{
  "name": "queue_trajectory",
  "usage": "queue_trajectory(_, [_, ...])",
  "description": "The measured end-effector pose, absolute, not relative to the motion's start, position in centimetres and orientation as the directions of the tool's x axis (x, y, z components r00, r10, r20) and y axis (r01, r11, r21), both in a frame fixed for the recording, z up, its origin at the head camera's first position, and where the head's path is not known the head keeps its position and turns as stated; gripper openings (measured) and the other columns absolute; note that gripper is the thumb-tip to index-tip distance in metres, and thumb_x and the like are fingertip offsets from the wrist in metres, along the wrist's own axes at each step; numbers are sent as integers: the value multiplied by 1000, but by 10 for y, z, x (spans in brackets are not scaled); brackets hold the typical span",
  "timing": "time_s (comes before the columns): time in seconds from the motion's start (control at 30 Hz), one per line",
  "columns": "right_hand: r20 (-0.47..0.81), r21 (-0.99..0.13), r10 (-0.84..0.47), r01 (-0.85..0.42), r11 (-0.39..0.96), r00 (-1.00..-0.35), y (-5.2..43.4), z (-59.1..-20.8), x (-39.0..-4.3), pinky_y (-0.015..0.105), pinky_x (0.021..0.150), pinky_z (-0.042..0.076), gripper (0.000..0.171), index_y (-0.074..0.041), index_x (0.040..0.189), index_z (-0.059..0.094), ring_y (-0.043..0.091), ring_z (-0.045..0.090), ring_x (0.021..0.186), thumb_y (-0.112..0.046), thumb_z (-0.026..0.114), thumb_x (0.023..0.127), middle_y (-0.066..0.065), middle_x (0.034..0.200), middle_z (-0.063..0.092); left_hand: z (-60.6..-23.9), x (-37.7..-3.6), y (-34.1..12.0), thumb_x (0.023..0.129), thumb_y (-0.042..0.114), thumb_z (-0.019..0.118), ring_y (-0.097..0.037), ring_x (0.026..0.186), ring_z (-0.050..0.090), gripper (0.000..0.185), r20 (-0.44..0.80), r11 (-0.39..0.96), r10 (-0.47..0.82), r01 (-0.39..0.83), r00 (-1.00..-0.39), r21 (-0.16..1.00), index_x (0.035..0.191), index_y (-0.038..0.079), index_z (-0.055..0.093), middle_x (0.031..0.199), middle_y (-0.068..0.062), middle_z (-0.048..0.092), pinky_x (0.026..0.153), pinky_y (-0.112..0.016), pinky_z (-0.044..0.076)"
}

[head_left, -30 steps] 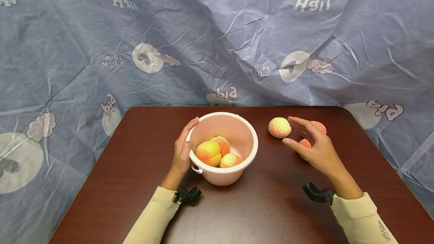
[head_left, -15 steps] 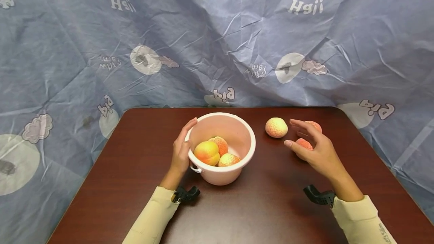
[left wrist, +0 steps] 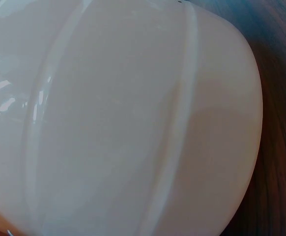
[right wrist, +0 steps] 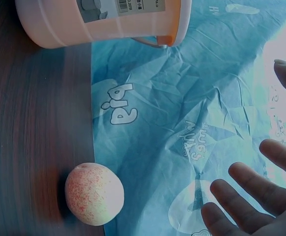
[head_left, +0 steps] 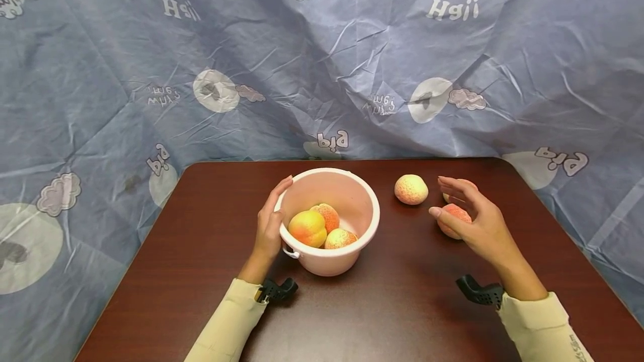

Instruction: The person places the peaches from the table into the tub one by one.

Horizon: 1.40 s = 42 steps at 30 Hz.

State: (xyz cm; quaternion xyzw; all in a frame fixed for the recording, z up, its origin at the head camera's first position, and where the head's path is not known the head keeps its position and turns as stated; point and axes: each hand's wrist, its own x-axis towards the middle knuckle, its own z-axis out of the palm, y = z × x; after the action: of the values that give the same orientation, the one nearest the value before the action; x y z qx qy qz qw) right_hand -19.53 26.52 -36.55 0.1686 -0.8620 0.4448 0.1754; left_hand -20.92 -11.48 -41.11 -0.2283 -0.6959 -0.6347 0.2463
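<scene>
In the head view, a pale pink bucket (head_left: 327, 261) stands on the table with three peaches inside: a yellow-orange peach (head_left: 307, 228), a reddish peach (head_left: 329, 218) and a pale speckled peach (head_left: 341, 238). My left hand (head_left: 269, 225) holds the bucket's left side, thumb by the rim; its grip is mostly hidden in the left wrist view. Above the table's right side hovers my right hand (head_left: 478, 222), fingers spread and holding nothing. A red peach (head_left: 455, 221) lies just beyond its thumb, and another peach (head_left: 465, 184) is partly hidden behind its fingers. Left of it sits a pale peach (head_left: 411, 189).
The dark brown table (head_left: 372, 317) ends at a blue printed cloth (head_left: 282, 71) hanging behind it. A white handle end (head_left: 290, 252) juts from the bucket's near left side. Black wrist mounts (head_left: 480, 290) sit at both cuffs.
My right hand has shifted slightly right, away from the pale peach, so more of the red peach shows. My left hand and the bucket stay in place.
</scene>
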Motion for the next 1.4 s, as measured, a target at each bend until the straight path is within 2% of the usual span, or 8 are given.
queue_trajectory(0.17, [462, -706, -122, -448, 549, -878, 270, -367, -197, 10, 92, 41, 62, -20, 135, 54, 0, 55, 113, -7, 77, 79, -6, 133, 56, -411, -209, -115, 77, -5, 31, -40, 132, 40, 57, 637, 91, 3, 634, -771, 768, 132, -13, 48, 139, -23, 49, 112, -35, 29])
queue_trajectory(0.43, [477, -717, -101, -453, 530, -873, 281, -376, -199, 10, 93, 40, 63, -8, 137, 52, -1, 54, 114, 0, 75, 78, -10, 129, 56, -411, -208, -115, 77, -7, 31, -42, 131, 40, 57, 639, 89, 5, 637, -769, 766, 131, -14, 48, 137, -29, 47, 112, -34, 30])
queue_trajectory(0.53, [470, -719, -85, -437, 541, -878, 284, -378, -198, 10, 92, 40, 62, -10, 137, 52, 1, 54, 114, -2, 75, 80, -11, 127, 57, -411, -208, -114, 76, -8, 31, -44, 131, 40, 58, 642, 82, 8, 640, -767, 764, 131, -15, 48, 137, -32, 46, 112, -34, 29])
queue_trajectory(0.8, [456, -711, -42, -391, 585, -889, 294, -377, -198, 5, 84, 41, 63, -16, 139, 52, -6, 54, 108, -8, 76, 81, -12, 124, 58, -411, -209, -115, 77, -5, 31, -43, 131, 40, 57, 643, 74, 6, 641, -766, 764, 131, -15, 47, 137, -31, 46, 112, -34, 29])
queue_trajectory(1.07, [459, -707, -3, -367, 605, -889, 302, -378, -195, 6, 82, 43, 64, -19, 139, 52, -8, 55, 108, -11, 77, 80, -13, 123, 58, -446, -232, -121, 79, 5, 33, -24, 134, 42, 60, 658, 78, -5, 656, -753, 751, 136, 0, 51, 142, -15, 49, 112, -34, 28])
queue_trajectory(1.4, [452, -704, 21, -342, 622, -892, 309, -379, -193, 5, 83, 42, 62, -19, 138, 53, -8, 54, 108, -13, 77, 81, -14, 122, 57, -414, -211, -115, 77, -7, 31, -42, 132, 40, 58, 649, 59, 7, 648, -761, 759, 132, -14, 48, 138, -30, 46, 112, -32, 29])
